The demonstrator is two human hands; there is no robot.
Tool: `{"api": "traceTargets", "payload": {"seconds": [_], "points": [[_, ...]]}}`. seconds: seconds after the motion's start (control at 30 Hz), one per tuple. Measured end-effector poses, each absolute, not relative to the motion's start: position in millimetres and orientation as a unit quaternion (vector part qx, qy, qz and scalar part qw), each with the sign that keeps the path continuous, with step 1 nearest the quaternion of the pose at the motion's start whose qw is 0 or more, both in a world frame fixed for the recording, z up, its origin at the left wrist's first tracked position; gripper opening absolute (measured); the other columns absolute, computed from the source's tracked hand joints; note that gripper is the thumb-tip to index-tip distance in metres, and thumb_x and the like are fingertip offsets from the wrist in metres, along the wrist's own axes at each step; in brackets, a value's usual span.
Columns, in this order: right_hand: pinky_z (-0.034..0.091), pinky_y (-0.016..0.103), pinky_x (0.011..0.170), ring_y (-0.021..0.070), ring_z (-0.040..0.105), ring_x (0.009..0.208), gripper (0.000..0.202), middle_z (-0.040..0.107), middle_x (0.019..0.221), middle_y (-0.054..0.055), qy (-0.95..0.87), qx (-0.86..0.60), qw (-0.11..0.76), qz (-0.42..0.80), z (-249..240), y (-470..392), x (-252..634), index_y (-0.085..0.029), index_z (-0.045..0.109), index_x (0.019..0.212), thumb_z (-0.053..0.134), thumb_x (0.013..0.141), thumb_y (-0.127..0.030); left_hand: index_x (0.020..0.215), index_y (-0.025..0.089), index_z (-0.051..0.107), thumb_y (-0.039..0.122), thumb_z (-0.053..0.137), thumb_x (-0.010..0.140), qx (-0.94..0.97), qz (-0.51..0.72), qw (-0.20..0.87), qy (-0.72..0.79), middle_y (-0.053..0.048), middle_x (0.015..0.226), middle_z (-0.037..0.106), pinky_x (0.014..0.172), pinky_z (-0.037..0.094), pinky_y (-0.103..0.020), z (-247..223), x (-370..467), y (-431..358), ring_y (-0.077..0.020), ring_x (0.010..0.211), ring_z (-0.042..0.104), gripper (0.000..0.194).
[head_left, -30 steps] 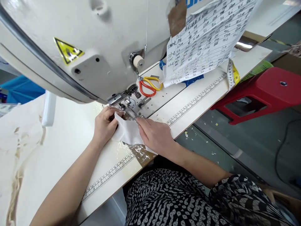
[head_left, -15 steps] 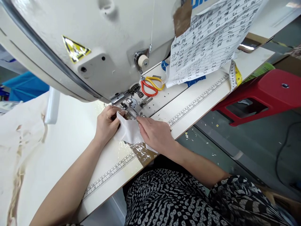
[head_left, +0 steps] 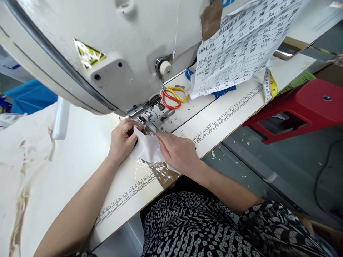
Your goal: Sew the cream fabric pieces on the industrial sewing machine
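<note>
A small piece of white fabric (head_left: 147,148) lies bunched at the front of the sewing machine (head_left: 134,43), close to the needle area (head_left: 148,116). My left hand (head_left: 122,139) is closed on the fabric's left edge, its fingertips tucked near the presser foot. My right hand (head_left: 178,151) is closed over the fabric's right side, thumb and forefinger pinched together. Right at those fingertips is a narrow metal strip (head_left: 153,127); whether it is held or belongs to the machine I cannot tell. Fingers partly hide the fabric's far edge.
Scissors with red and yellow handles (head_left: 174,97) lie behind the needle area. A handwritten sheet (head_left: 241,53) hangs at the right, near a tape measure (head_left: 269,85). Printed rulers (head_left: 227,114) run along the table edge. A red stool (head_left: 302,107) stands beyond it.
The view has shifted very slightly. Both hands and the fabric stay essentially in place by the needle area.
</note>
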State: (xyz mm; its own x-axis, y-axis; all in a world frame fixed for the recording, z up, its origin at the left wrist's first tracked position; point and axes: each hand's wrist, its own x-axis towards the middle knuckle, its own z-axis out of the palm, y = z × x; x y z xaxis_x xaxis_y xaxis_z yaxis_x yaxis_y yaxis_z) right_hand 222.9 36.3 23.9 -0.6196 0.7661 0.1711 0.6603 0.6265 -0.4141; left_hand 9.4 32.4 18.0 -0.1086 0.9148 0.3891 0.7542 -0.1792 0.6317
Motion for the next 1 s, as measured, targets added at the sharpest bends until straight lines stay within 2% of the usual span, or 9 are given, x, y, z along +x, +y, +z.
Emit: {"api": "traceTargets", "payload": {"seconds": [0.27,0.6,0.83,1.0], "points": [[0.037,0.030,0.052,0.0184,0.068,0.080,0.030,0.072,0.105,0.007,-0.887,-0.403,0.169,0.152,22.8,35.5,222.3,-0.015,0.060,0.127,0.041,0.104,-0.018,0.076,0.021,0.067,0.033,0.065,0.086,0.670,0.389,0.088,0.625,0.001,0.082,0.067,0.067,0.048,-0.025,17.9,10.1,32.2,-0.0122,0.077,0.063,0.016],[0.038,0.031,0.052,0.0197,0.068,0.080,0.030,0.072,0.103,0.008,-0.889,-0.406,0.154,0.148,24.3,35.7,220.3,-0.014,0.057,0.130,0.043,0.103,-0.015,0.087,0.021,0.067,0.030,0.063,0.086,0.701,0.358,0.050,0.614,-0.001,0.091,0.068,0.075,0.051,-0.028,14.5,6.1,32.9,-0.0143,0.084,0.064,0.010],[0.039,0.030,0.053,0.0204,0.067,0.080,0.032,0.071,0.104,0.010,-0.895,-0.390,0.153,0.154,24.6,34.9,221.7,-0.013,0.057,0.129,0.035,0.105,-0.016,0.081,0.023,0.069,0.027,0.064,0.086,0.693,0.371,0.062,0.616,0.001,0.088,0.070,0.073,0.052,-0.025,17.5,6.3,33.5,-0.0129,0.082,0.066,0.008],[0.038,0.032,0.051,0.0216,0.067,0.080,0.031,0.070,0.101,0.008,-0.894,-0.396,0.139,0.159,27.8,36.1,222.1,-0.014,0.057,0.128,0.038,0.103,-0.015,0.080,0.023,0.069,0.028,0.064,0.086,0.686,0.368,0.075,0.623,0.001,0.089,0.072,0.076,0.052,-0.025,20.3,7.7,33.4,-0.0131,0.083,0.066,0.009]]}}
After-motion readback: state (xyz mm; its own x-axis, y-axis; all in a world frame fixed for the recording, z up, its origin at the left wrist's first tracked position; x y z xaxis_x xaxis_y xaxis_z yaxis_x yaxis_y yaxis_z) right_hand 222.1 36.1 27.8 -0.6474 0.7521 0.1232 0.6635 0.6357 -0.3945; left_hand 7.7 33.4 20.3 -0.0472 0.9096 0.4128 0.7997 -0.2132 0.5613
